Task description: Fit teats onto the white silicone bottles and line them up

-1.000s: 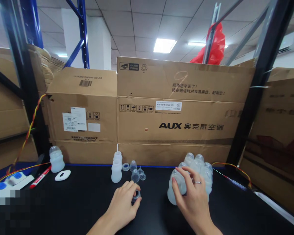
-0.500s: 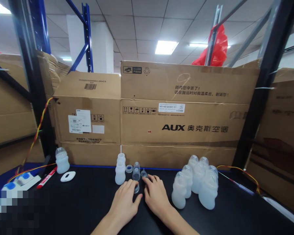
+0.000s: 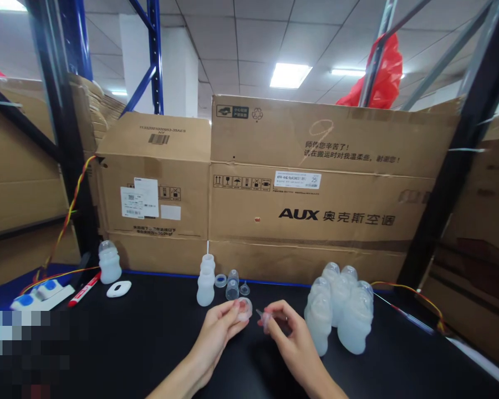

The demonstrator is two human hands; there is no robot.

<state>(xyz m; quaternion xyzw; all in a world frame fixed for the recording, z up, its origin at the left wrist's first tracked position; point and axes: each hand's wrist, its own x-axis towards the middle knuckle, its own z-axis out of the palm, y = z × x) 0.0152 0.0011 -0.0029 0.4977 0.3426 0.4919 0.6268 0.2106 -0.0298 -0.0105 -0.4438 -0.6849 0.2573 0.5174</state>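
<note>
My left hand pinches a clear screw ring, its opening tilted toward my right hand. Between the thumb and fingers of my right hand is a small translucent bottle nipple, its narrow tip pointing left at the ring. A short gap separates the two parts, both raised above the black table. Just beyond my hands lie another ring, clear bottle caps and a second nipple. Open white bottles stand left of them.
Several capped bottles are grouped close to my right hand. Toward the left are a lone capped bottle, a white oval object and a red marker. A cardboard box wall closes off the back.
Both hands have come up off the table, the left now with a ring and the right with a nipple. The view has shifted slightly.
</note>
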